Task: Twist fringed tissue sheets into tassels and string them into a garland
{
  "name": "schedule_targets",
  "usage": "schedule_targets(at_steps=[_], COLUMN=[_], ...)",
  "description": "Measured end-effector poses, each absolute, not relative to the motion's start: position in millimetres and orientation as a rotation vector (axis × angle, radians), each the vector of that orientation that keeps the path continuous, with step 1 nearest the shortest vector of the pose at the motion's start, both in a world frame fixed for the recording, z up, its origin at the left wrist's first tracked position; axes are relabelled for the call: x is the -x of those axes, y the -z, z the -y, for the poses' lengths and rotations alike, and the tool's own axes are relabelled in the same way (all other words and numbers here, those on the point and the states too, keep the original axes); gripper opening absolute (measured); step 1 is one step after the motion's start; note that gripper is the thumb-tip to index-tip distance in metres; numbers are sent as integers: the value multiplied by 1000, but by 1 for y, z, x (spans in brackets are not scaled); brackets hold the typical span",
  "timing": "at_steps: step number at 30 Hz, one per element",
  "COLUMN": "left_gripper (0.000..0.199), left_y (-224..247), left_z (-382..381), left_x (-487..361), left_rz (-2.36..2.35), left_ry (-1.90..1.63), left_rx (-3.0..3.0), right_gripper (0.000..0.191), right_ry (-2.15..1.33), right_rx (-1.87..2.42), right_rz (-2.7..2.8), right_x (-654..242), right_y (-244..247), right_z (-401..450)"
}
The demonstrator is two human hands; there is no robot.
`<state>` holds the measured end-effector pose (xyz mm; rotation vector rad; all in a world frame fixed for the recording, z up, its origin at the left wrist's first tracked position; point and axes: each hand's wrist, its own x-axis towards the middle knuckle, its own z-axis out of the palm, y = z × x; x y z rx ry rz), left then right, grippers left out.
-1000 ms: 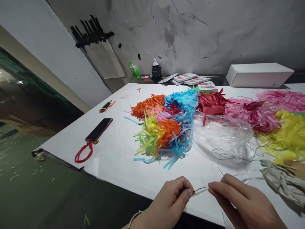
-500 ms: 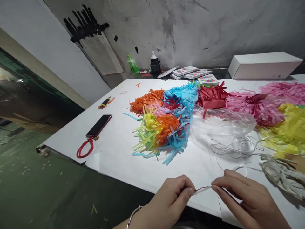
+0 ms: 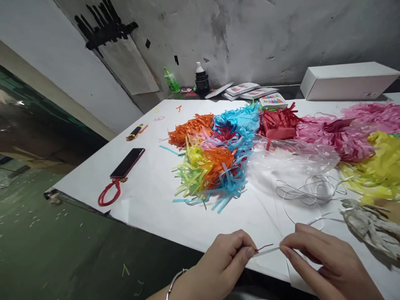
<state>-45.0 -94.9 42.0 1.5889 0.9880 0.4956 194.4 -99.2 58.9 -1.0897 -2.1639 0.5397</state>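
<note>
Near the table's front edge, my left hand [image 3: 225, 262] pinches a thin dark red strand [image 3: 265, 246] together with a white cord [image 3: 269, 251]. The cord runs across to my right hand [image 3: 325, 258], whose thumb and forefinger are closed on it. The red strand's free end stops short of my right fingertips. Beyond my hands lies a loose coil of white cord [image 3: 308, 189]. Tissue tassels in orange, blue, green and red [image 3: 212, 158] are heaped behind, beside a clear plastic bag [image 3: 290, 156].
A phone [image 3: 128, 163] with a red strap and a yellow-black cutter [image 3: 135, 132] lie at left. Pink [image 3: 343, 137] and yellow tissue [image 3: 381, 166] and a grey glove [image 3: 370, 227] are at right. A white box [image 3: 346, 83], small packs [image 3: 243, 88] and bottles [image 3: 202, 79] line the back.
My right hand has shifted slightly right, and the gap between my hands is a little wider. The red strand's end now shows apart from the white cord. The view has shifted slightly.
</note>
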Motion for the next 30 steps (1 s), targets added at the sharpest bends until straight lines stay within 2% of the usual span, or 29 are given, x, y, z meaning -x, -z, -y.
schedule_targets(at_steps=[9,17,21,24,27,30], left_gripper=[24,33,40,42,41,42], left_y=[-44,-35,-31,-24,-18,-16], left_z=[96,101,103,103,100,95], left_x=[45,49,41,32,22,13], left_rz=[-883,-785,-703,-719,-769,-789], left_ry=[-513,-568,-681,-793,-824,-808], left_rx=[-1672,-1742,-1505,-1160,-987,-1024], right_gripper=[12,19,26,16,29,21], right_ry=[-566,-819,-1035,-863,-652,-678], right_rx=[1101,1166,1161,1128,1112,1034], right_rz=[2137,2023,1922,1848,1791,1764], right_x=[-195,-186,-163,-161,-167,-167], right_y=[-59,-49,-32,-24,-28,-34], right_z=[99,93,93,94,96,99])
